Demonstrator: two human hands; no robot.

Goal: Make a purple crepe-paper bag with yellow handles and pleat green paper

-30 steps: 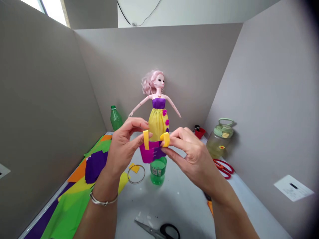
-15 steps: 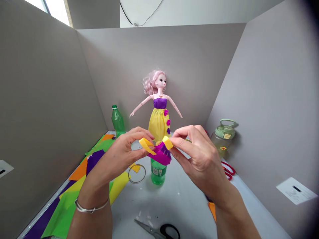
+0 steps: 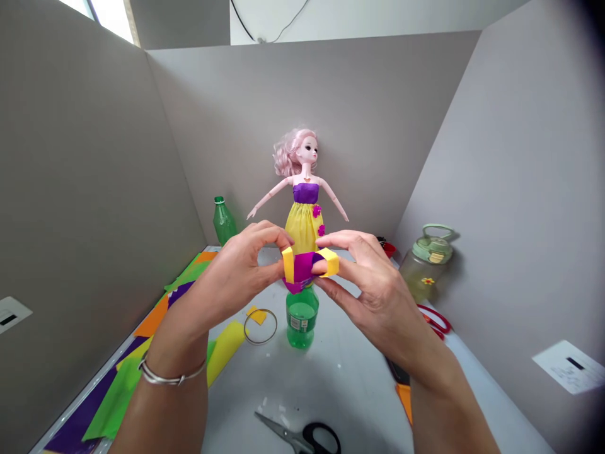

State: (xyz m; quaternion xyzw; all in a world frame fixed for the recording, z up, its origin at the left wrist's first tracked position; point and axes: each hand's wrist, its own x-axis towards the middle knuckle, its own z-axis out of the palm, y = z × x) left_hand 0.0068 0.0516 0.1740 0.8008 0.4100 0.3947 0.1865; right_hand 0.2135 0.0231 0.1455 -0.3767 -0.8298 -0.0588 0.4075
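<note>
Magenta-and-purple paper [image 3: 300, 270] hangs in the head view above a green plastic bottle [image 3: 301, 318], just before a doll's yellow skirt [image 3: 303, 227]. The left hand [image 3: 231, 277] pinches one yellow strip [image 3: 288, 263] in a narrow grip, the right hand [image 3: 373, 290] another yellow strip [image 3: 329, 261], at the paper's sides.

**Bright daylight, soft shadows**

Daylight from the window [image 3: 106, 12] up left of the doll [image 3: 305, 189] lights everything evenly, the pane itself blown out white. Right of the doll, a glass jar [image 3: 428, 268] casts a faint, soft shadow on the wall [image 3: 501, 189]. Focus looks sharp; lens curvature bends the outer edges, and the top right corner darkens.
</note>
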